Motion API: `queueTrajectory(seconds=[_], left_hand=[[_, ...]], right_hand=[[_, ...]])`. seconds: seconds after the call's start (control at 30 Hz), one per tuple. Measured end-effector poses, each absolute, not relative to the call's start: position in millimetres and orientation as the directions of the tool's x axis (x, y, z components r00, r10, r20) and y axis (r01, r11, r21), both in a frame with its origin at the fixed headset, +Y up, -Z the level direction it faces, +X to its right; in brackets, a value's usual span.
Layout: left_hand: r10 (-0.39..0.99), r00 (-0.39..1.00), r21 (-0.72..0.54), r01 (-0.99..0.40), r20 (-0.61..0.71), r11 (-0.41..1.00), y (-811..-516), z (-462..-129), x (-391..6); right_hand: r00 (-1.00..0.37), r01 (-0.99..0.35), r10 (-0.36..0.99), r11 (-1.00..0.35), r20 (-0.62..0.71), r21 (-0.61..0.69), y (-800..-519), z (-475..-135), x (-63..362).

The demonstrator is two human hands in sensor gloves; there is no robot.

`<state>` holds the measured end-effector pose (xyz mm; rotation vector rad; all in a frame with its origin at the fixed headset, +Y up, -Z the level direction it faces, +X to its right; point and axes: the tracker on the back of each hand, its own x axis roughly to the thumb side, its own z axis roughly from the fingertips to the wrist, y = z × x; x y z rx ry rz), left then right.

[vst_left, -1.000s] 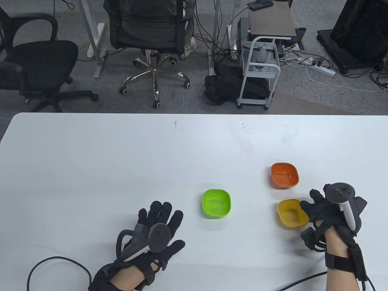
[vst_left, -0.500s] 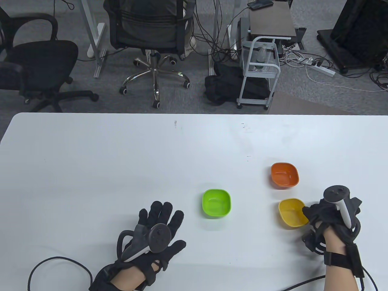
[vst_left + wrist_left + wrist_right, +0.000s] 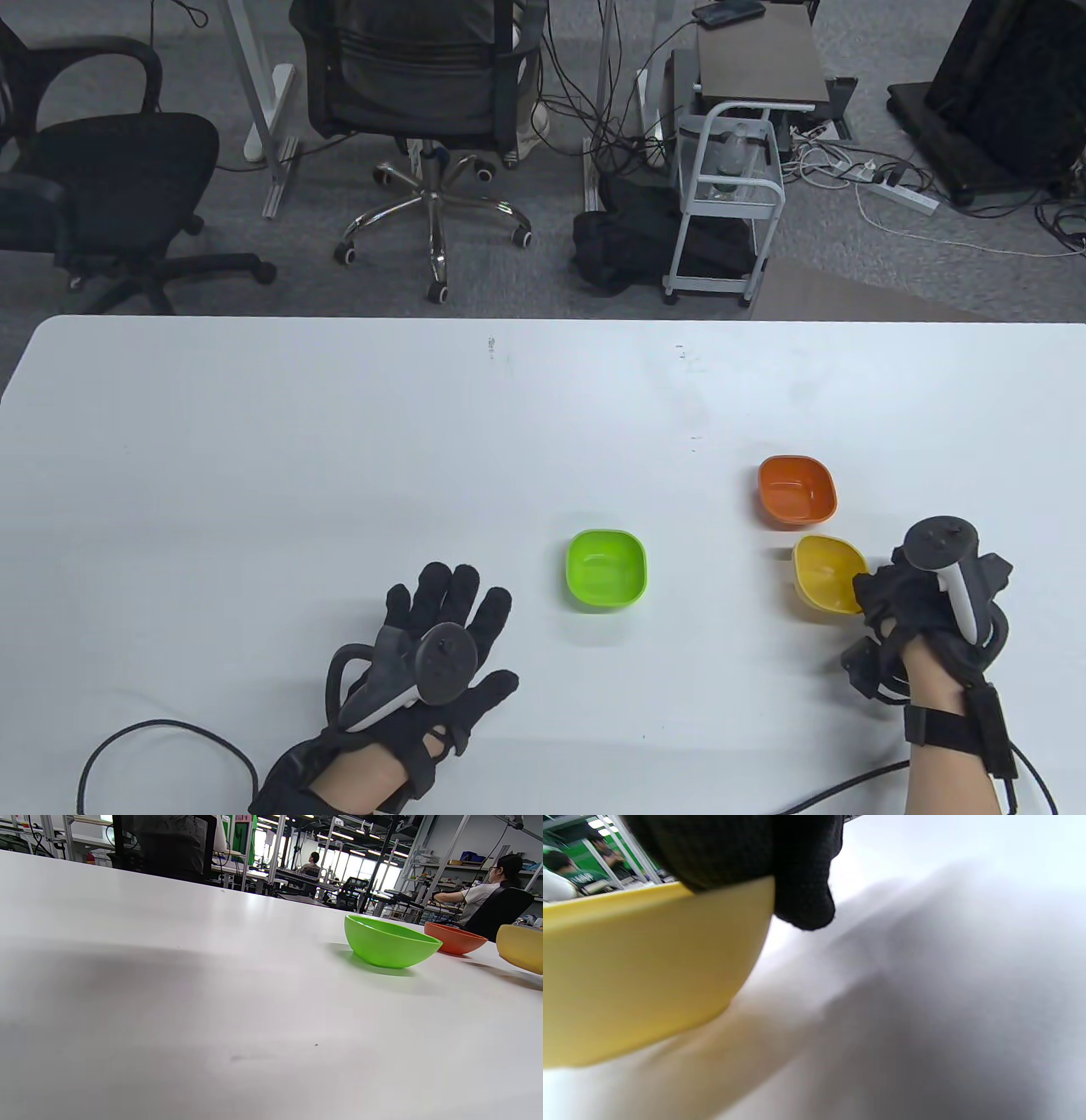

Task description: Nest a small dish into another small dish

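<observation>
Step in hand: pick-up and carry of the yellow dish (image 3: pixel 827 576). The right hand (image 3: pixel 920 594) grips it at its near-right rim; in the right wrist view gloved fingers (image 3: pixel 801 878) lie over the rim, and the dish hangs clear of the white counter (image 3: pixel 339 441), its shadow falling beneath it. In the table view it appears tilted and sits just in front of the orange dish (image 3: pixel 796 490), the two apart. The green dish (image 3: pixel 605 568) stands alone, well to the left. The left hand (image 3: pixel 441 654) rests flat on the counter, fingers spread, holding nothing.

Judgement: nesting not yet done. Which dish is the receiver cannot be told; orange is nearest. The next move calls for levelling the yellow dish, centring it over the chosen dish and lowering it squarely before release.
</observation>
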<state>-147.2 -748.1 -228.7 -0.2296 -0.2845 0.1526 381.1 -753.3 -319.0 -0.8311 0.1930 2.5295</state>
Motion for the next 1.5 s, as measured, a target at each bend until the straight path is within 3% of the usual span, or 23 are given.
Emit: queueTrajectory(seconds=[0.2, 0.37, 0.5, 0.8, 1.17, 1.5], left_hand=[[0.193, 0.947, -0.235, -0.132, 0.258, 0.963, -744.9, -228.2, -147.1], [0.194, 0.946, -0.239, -0.132, 0.259, 0.962, -744.8, -228.1, -146.4], [0.197, 0.948, -0.239, -0.136, 0.251, 0.961, -744.5, -228.6, -147.6], [0.199, 0.949, -0.244, -0.138, 0.246, 0.960, -744.6, -229.7, -150.7], [0.199, 0.940, -0.240, -0.133, 0.275, 0.961, -743.0, -226.8, -150.0], [0.205, 0.941, -0.241, -0.141, 0.269, 0.960, -743.7, -226.9, -148.2]], right_hand=[[-0.742, -0.490, 0.494, -0.861, -0.453, -0.135, -712.9, -309.2, 365.4], [-0.859, -0.406, 0.424, -0.905, -0.287, -0.124, -682.7, -308.6, 315.2], [-0.923, -0.331, 0.348, -0.936, -0.165, -0.123, -674.3, -313.6, 267.1], [-0.968, -0.245, 0.242, -0.968, -0.061, 0.049, -711.3, -338.5, 162.9], [-0.990, -0.128, 0.128, -0.992, -0.059, -0.015, -727.2, -342.3, 129.8], [-0.993, -0.098, 0.094, -0.994, -0.078, 0.049, -737.3, -342.0, 132.2]])
